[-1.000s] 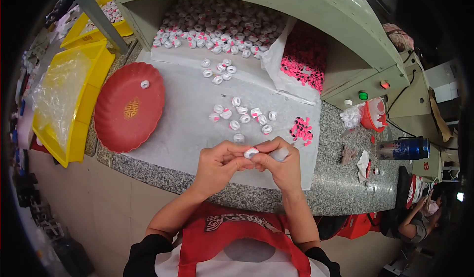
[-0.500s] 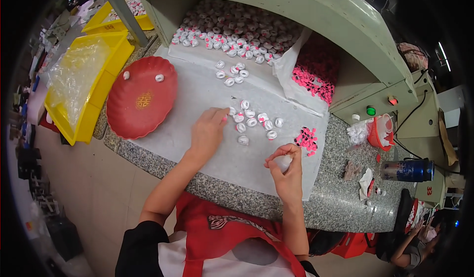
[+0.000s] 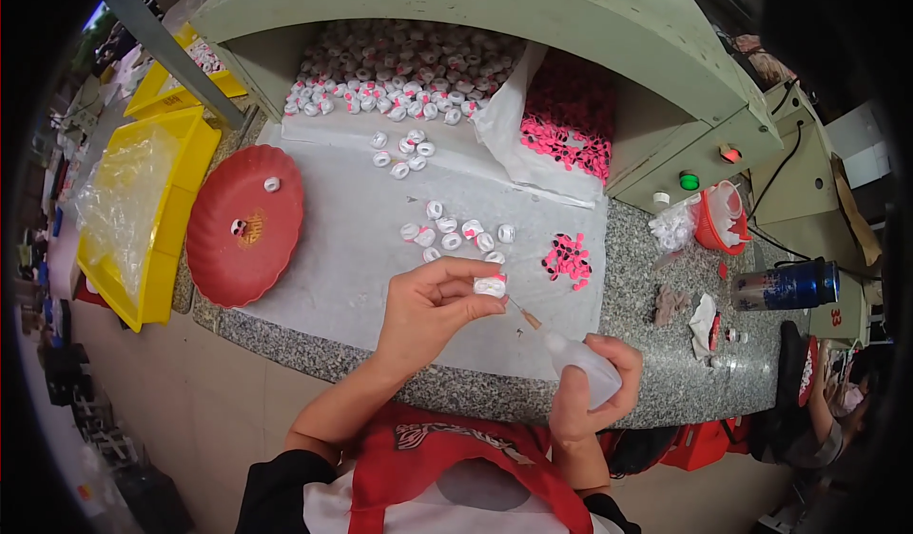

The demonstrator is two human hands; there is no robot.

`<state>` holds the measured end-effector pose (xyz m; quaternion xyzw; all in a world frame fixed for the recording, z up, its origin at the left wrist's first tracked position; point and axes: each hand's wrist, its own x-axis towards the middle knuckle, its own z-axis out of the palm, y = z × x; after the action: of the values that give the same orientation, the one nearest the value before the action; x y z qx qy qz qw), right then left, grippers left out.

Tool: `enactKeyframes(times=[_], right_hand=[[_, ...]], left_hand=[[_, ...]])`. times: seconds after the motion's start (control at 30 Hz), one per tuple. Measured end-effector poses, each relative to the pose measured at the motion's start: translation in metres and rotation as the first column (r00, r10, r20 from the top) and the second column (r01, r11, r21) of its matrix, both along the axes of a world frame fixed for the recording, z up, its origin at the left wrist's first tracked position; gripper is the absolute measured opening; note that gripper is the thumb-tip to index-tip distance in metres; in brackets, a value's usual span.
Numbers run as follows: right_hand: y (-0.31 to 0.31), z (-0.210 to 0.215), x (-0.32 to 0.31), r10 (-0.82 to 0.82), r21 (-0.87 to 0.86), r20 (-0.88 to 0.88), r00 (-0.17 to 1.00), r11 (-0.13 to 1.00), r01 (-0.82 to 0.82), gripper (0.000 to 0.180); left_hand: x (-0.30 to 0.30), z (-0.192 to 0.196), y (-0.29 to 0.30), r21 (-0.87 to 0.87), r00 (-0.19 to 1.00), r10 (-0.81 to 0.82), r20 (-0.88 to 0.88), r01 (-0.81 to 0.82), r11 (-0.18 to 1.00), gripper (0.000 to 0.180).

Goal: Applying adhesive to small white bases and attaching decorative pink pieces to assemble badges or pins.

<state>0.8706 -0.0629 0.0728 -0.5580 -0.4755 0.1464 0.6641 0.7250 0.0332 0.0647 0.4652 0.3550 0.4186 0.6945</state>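
Note:
Between thumb and fingertips, my left hand [image 3: 423,315] pinches a small white ring-like piece [image 3: 490,288] with a pink bit on its upper edge. My right hand [image 3: 609,401] is wrapped round a translucent squeeze bottle [image 3: 590,370]. Its thin needle nozzle [image 3: 530,319] points up and left, with the tip at or very near the held piece; contact is too fine to tell. Just beyond my left hand lies a loose group of similar white pieces [image 3: 471,230] on white paper. A small pile of pink and black bits [image 3: 567,260] sits to their right.
A red scalloped plate [image 3: 211,249] with two pieces stands at left, beside a yellow tray [image 3: 176,239] holding clear plastic. Under the green shelf [image 3: 456,1] are heaped white pieces [image 3: 399,58] and pink bits [image 3: 566,116]. At right are a red basket [image 3: 711,234] and blue bottle [image 3: 789,285].
My left hand has picked up a white piece and brought it right and nearer. My right hand has turned the squeeze bottle so its nozzle meets the piece. The whole view has shifted.

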Motion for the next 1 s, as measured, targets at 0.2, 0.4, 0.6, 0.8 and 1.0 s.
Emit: enactKeyframes(times=[0.2,0.4,0.6,0.8,1.0], right_hand=[[0.002,0.006,0.0,0.101,-0.089,0.195,0.976,0.992,-0.085,0.023],[0.012,0.005,0.005,0.07,0.079,0.301,0.951,0.992,-0.098,0.025],[0.013,0.005,0.007,0.051,0.129,0.318,0.947,0.987,-0.097,0.025],[0.013,0.002,0.007,0.055,0.088,0.326,0.944,0.992,-0.088,0.025],[0.013,0.001,0.005,0.066,0.078,0.291,0.954,0.993,-0.093,0.025]], left_hand=[[0.005,-0.004,-0.006,0.364,0.983,0.129,-0.133,-0.072,0.929,0.033],[0.01,-0.004,-0.011,0.473,0.959,0.237,-0.156,-0.138,0.87,0.036],[0.014,-0.003,-0.013,0.482,0.958,0.254,-0.133,-0.161,0.861,0.036],[0.012,-0.002,-0.014,0.485,0.963,0.231,-0.137,-0.138,0.864,0.033],[0.014,-0.002,-0.014,0.473,0.959,0.258,-0.116,-0.175,0.863,0.032]])
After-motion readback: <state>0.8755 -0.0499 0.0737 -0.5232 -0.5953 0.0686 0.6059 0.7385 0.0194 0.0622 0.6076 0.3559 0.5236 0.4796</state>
